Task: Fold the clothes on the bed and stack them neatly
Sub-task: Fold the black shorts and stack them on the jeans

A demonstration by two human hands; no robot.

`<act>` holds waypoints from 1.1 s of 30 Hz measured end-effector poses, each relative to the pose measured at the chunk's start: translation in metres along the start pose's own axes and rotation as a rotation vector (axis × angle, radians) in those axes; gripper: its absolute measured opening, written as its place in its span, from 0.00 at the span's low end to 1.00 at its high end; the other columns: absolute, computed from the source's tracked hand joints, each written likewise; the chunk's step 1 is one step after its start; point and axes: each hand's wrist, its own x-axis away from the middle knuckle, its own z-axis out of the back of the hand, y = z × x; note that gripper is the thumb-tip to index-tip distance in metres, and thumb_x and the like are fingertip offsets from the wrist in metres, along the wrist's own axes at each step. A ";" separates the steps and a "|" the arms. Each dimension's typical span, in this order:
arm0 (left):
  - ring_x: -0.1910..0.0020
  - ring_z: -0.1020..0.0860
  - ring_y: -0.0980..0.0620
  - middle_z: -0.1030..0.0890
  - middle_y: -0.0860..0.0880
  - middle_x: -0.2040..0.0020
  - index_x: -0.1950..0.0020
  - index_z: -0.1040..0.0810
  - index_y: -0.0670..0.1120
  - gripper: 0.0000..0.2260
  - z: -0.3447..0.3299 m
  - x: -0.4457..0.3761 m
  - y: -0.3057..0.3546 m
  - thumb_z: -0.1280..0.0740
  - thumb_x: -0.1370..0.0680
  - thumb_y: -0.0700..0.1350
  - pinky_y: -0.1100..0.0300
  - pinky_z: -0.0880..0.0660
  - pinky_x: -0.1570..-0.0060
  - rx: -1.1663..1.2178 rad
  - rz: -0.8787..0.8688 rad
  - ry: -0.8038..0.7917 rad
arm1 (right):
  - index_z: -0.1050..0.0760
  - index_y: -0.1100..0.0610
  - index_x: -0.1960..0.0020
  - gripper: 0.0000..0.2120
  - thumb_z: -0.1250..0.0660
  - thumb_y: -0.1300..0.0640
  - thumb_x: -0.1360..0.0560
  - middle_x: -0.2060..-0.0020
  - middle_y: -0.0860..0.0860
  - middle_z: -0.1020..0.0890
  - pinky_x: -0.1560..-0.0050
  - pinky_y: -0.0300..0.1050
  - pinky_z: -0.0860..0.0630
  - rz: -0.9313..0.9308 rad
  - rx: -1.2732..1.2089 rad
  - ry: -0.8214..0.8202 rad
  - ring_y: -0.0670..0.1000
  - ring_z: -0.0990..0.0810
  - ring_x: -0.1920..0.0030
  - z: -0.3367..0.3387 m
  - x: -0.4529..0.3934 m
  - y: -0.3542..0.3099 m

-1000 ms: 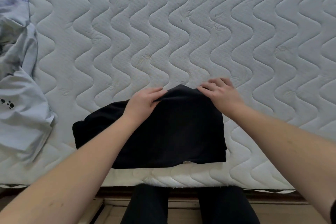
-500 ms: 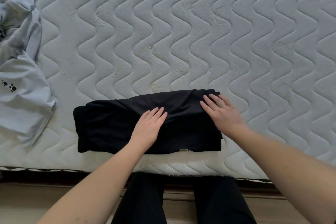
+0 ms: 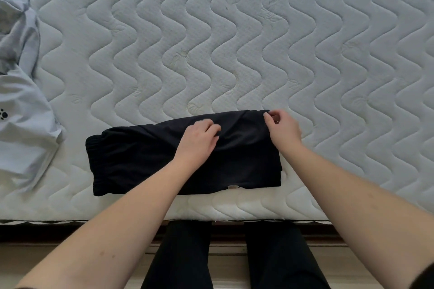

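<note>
With my left hand (image 3: 199, 139) and right hand (image 3: 283, 128) pinching the black garment (image 3: 145, 159) along its upper edge at frame centre, I should align both corners squarely before folding.

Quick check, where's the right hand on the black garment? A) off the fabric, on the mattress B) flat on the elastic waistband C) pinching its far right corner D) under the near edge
C: the right hand has its fingers closed on the far right corner of the black garment; the elastic waistband lies at the opposite, left end.
</note>
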 end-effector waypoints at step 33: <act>0.42 0.25 0.44 0.20 0.48 0.44 0.41 0.22 0.49 0.13 -0.018 -0.058 -0.023 0.43 0.17 0.52 0.49 0.30 0.44 -0.034 0.264 -0.240 | 0.27 0.52 0.51 0.05 0.31 0.55 0.23 0.58 0.49 0.22 0.54 0.43 0.28 -0.074 -0.224 0.019 0.53 0.22 0.52 -0.005 -0.023 0.024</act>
